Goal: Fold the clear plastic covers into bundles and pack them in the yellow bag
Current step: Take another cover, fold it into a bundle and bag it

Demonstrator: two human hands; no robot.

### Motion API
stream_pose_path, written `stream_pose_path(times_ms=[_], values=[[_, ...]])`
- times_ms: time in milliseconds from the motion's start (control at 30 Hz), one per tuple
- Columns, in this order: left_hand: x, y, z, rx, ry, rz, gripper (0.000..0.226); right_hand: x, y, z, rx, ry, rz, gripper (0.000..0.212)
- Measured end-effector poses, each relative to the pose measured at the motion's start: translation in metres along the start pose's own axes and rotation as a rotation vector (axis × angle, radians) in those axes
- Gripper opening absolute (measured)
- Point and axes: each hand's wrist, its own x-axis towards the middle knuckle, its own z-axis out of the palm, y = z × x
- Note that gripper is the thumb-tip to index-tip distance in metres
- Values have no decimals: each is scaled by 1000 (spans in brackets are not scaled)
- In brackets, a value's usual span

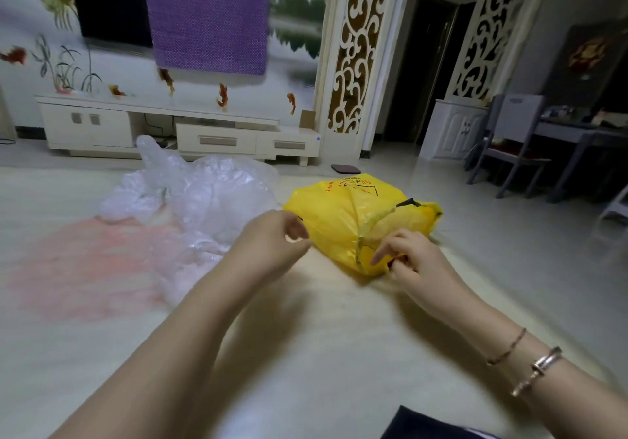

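Observation:
The yellow bag [339,214] lies bulging on the pale floor in front of me, its drawstring mouth facing my hands. My right hand [411,262] pinches the bag's edge near a dark strap at its lower right corner. My left hand [272,245] hovers at the bag's left side with fingers loosely curled and nothing visibly in it. A crumpled heap of clear plastic covers [200,194] sits on the floor to the left of the bag, partly over a pink patch [88,262].
A white TV cabinet [176,129] runs along the back wall under a purple cloth [207,17]. A small dark flat object [346,168] lies on the floor behind the bag. A grey chair [513,139] and table stand at the right.

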Motion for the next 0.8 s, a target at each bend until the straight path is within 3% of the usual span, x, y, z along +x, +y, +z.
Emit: stream_pose_path(times_ms=[100,200,300,433,633,800], values=[[1,-15,-19,400,10,-129,26,-4,-26,-7,110,51,11,31],[-1,-29,-30,535,-115,-267,34,6,-53,-4,310,-13,13,25],[-2,-39,-33,338,-145,-344,24,26,-70,10,481,-104,55,24],[3,-42,-36,36,-76,-292,2,47,-81,42,517,-162,93,24],[6,-30,-34,-369,-74,-194,4,43,-70,76,594,-192,230,21],[9,-30,-31,-563,-91,-226,6,36,-62,73,749,-228,183,11]])
